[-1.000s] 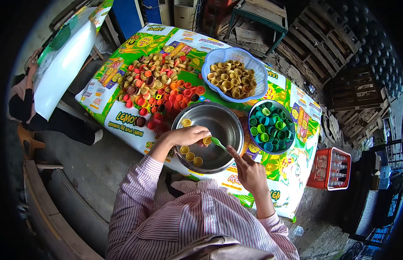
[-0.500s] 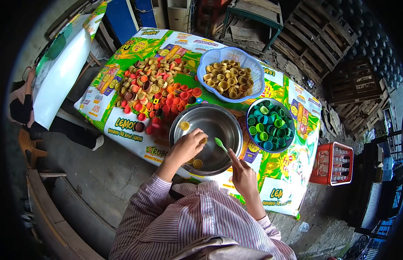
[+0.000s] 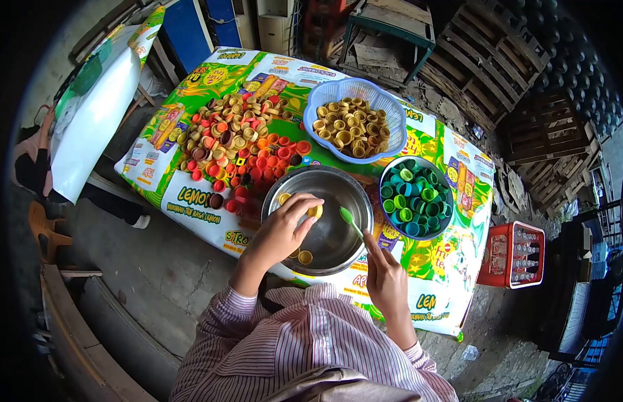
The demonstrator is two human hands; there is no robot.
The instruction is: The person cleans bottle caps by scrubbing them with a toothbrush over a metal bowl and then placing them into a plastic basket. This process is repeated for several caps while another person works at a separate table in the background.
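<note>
Over the steel bowl (image 3: 352, 175), my left hand (image 3: 274, 234) pinches a yellow bottle cap (image 3: 315, 212) between thumb and fingers. My right hand (image 3: 386, 281) grips a thin tool with a light green rounded end and a pale shaft (image 3: 348, 217); its green end points into the bowl, and I cannot make out its exact kind. A few more yellow caps (image 3: 305, 257) lie inside the bowl, partly hidden by my left hand. Left of the bowl, red and orange caps (image 3: 274, 159) spread beside a heap of tan caps (image 3: 238, 130).
Behind the bowl stands a blue plastic basket (image 3: 310, 110) of tan caps. A round container (image 3: 419, 236) of green caps sits on the right. A patterned sheet (image 3: 191, 167) covers the table. A red crate (image 3: 482, 268) of bottles is beyond the right edge; another person (image 3: 40, 154) is far left.
My left hand has lifted slightly and turned, bringing the yellow cap into clearer view. The green-ended tool has shifted a little to the right with my right hand, which has lowered slightly.
</note>
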